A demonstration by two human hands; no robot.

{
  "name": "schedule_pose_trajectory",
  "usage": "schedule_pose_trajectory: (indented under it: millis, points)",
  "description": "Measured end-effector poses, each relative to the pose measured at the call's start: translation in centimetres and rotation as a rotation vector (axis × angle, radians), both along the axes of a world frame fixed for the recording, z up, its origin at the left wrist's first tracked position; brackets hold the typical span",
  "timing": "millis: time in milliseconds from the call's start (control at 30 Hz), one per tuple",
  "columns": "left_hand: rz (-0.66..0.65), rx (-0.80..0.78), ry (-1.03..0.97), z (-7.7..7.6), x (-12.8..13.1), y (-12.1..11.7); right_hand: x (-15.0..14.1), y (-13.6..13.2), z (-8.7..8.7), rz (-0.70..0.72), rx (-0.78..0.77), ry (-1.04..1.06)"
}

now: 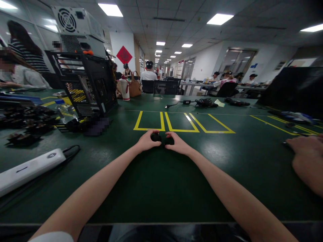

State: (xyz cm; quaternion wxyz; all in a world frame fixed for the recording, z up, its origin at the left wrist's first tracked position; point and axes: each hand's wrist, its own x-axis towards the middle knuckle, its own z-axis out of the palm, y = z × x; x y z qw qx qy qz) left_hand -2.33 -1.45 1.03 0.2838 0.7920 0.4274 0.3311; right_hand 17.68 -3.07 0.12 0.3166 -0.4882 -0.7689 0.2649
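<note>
Both hands rest low over the green table (pixel 161 181), close together with a narrow gap between them. The fingers and thumb of my left hand (pixel 146 141) curl around a small dark rounded object (pixel 155 137). My right hand (pixel 179 144) is curved the same way around another small black object (pixel 169 141). Both objects are too dark and too covered by fingers for me to tell their kind. Just beyond my fingertips lie yellow tape outlines (pixel 181 130) on the tabletop.
A black computer case (pixel 101 90) with a metal power supply (pixel 73 22) on top stands left. Nearer is a white power strip (pixel 32 171). A paper cup (pixel 124 89) and a coiled black cable (pixel 205 103) lie farther back. Another person's hand (pixel 308 151) is at right.
</note>
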Motion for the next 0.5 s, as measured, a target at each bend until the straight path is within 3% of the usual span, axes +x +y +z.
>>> schedule_pose_trajectory:
  millis: [300, 500]
  points:
    - [-0.039, -0.037, -0.007, 0.9, -0.4, -0.9, 0.8, -0.8, 1.2, 0.081, -0.128, 0.022]
    - [-0.110, -0.131, -0.006, 1.4, -2.3, -3.4, -0.1, -3.6, 2.0, 0.024, -0.040, -0.052]
